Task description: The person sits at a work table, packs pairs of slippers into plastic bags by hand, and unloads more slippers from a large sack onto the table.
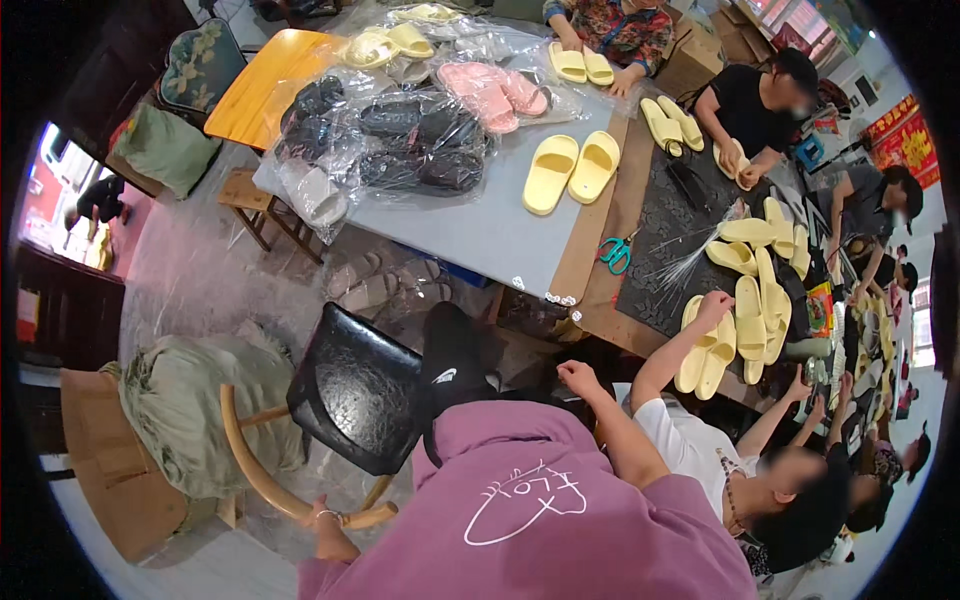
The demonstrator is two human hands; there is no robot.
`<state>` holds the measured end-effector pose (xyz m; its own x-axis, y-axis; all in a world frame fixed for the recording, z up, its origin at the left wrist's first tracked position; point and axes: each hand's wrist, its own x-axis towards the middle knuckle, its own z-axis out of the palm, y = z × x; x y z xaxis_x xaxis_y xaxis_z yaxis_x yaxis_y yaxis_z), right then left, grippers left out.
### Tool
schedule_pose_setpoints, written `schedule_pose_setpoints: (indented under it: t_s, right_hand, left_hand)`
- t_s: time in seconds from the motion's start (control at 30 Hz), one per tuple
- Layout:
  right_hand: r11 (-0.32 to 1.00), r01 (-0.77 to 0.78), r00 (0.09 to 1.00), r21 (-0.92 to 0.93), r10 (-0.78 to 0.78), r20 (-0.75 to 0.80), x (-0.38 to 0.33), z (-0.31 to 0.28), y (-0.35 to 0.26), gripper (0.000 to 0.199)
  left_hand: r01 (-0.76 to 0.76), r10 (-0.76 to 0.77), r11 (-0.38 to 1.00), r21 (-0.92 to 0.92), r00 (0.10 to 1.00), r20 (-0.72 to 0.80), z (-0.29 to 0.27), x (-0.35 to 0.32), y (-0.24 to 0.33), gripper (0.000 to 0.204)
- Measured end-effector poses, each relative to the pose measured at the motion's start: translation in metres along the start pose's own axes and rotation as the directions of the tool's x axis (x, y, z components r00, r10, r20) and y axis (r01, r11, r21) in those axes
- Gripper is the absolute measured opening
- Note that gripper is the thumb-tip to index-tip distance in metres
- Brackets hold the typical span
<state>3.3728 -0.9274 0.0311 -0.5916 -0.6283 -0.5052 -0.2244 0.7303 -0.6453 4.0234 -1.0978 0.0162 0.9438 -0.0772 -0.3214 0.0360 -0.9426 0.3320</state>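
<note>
At the chair: left hand (pixel 333 520) rests on the curved wooden rail (pixel 262 470) of a chair with a black seat (pixel 355 395). The fingers seem folded around the rail's near end, a bracelet at the wrist.
Over the gap by the table: right hand (pixel 580 378) is lifted, fingers loosely curled, touching nothing I can see. I cannot tell whether it pinches anything small.
Chair's place: low and left of the grey table (pixel 480 240), seat turned toward it, with a black bag (pixel 452 360) bearing a white mark propped at the seat's right edge.
Step in hand: by my judgement, taking hold of the chair at its rail, one-handed; the seat is not yet shifted or sat on.
Next move calls for: a firm grip on the rail and care for the bag leaning on the seat, which could slide off if the chair turns.
Nearby: a co-worker's hand (pixel 715 305) reaches a stack of yellow slippers (pixel 712 350); scissors (pixel 614 252) lie near the table's end; a green cloth bundle (pixel 185 400) sits left of the chair.
Hidden: the purple shirt (pixel 520 510) covers the lap and both upper arms; the chair's legs are mostly out of sight.
Hard to make out: the left palm side, and the bagged dark slippers (pixel 420 140) under glare.
</note>
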Motion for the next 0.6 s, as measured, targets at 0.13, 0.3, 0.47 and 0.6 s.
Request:
schedule_pose_setpoints:
  t_s: [0.13,0.3,0.47,0.6]
  right_hand:
    - [0.967,-0.156,0.988,0.2,0.149,0.049,0.008,0.0,0.012,0.022]
    - [0.866,-0.323,0.945,0.38,0.318,0.079,0.028,0.014,0.019,0.02]
    - [0.894,-0.331,0.943,0.302,0.317,0.096,0.063,0.059,0.005,0.021]
    - [0.9,-0.297,0.953,0.318,0.302,0.035,0.087,0.09,-0.032,0.023]
  left_hand:
    - [0.183,-0.217,0.798,-0.574,0.976,0.009,0.022,0.05,0.005,0.084]
    - [-0.357,0.522,0.693,0.627,0.848,-0.094,0.028,-0.076,0.042,0.081]
    - [-0.63,0.571,0.376,0.679,0.735,0.366,0.08,-0.151,0.133,0.073]
    - [-0.889,0.495,0.13,0.44,0.443,0.748,0.149,-0.156,0.208,0.062]
